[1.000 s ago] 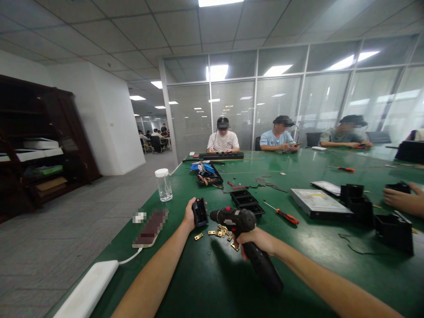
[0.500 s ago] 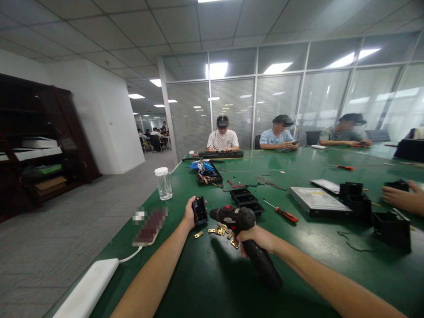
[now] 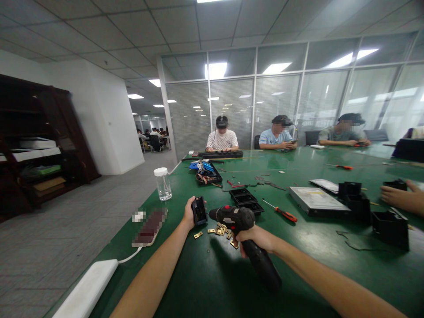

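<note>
Head view: my left hand (image 3: 189, 213) is wrapped around the black housing (image 3: 199, 212), above the bench (image 3: 185, 282), just beside the nose of the drill (image 3: 244, 218). Housing judged light, stiff, smooth; best held by its outer walls. My right hand (image 3: 254, 239) grips the drill's handle; probably heavy, so that hold suits.

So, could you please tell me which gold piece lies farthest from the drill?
The leftmost piece, just below the held case in the picture; it lies by itself, while the others sit to its right, closer to the drill.
</note>
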`<state>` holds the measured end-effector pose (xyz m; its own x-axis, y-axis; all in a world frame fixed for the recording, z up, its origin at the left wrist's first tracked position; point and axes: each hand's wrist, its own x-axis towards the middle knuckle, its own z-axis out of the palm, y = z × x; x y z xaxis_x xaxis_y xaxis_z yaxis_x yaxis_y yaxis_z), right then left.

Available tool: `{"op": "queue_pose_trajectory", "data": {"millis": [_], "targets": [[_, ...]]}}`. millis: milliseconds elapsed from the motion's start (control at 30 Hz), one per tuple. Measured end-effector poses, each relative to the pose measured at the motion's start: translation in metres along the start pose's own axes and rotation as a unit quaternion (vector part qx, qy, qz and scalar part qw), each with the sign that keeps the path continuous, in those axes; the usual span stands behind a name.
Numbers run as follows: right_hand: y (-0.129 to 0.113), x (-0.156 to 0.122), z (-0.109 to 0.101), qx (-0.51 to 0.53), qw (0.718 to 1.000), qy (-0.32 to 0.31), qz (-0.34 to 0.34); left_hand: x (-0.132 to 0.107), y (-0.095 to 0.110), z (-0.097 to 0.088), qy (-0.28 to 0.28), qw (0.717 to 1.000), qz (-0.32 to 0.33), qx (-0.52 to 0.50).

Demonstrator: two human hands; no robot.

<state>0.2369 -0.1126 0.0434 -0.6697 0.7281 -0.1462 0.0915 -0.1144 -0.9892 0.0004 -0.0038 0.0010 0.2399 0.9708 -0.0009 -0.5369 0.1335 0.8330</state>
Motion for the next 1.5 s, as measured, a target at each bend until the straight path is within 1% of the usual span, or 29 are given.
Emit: {"op": "queue_pose_trajectory", "data": {"millis": [267,533,800,1000,1233,1400,1500], "targets": [[0.0033,0.0015,-0.001,0.001,1.0,0.007,0.007,0.0004,-0.0004,0.0006,0.019,1.0,0.004,-0.006],[-0.0008,0.0008,0.0019,0.025,1.0,0.011,0.011,0.0014,-0.0012,-0.0009,-0.001,1.0,0.003,-0.002],[-0.0006,0.0,0.001,0.0,1.0,0.008,0.007,0.0026,-0.0021,-0.0026,0.008,1.0,0.011,-0.007],[-0.0028,-0.0008,0.0032,0.007,1.0,0.002,-0.001,0.0012,-0.0018,-0.001,0.011,1.0,0.009,-0.006],[0.0001,0.0007,0.0012,0.002,1.0,0.013,0.008,-0.0019,0.0002,0.0039,0.036,0.999,0.001,-0.009],[-0.0003,0.0002,0.0014,-0.002,1.0,0.006,0.002,-0.0015,0.0,0.004,0.026,1.0,0.009,-0.008],[-0.0003,-0.0003,0.0015,0.002,1.0,0.016,0.007,-0.0009,0.0003,0.0028,0.022,1.0,0.008,-0.005]]}}
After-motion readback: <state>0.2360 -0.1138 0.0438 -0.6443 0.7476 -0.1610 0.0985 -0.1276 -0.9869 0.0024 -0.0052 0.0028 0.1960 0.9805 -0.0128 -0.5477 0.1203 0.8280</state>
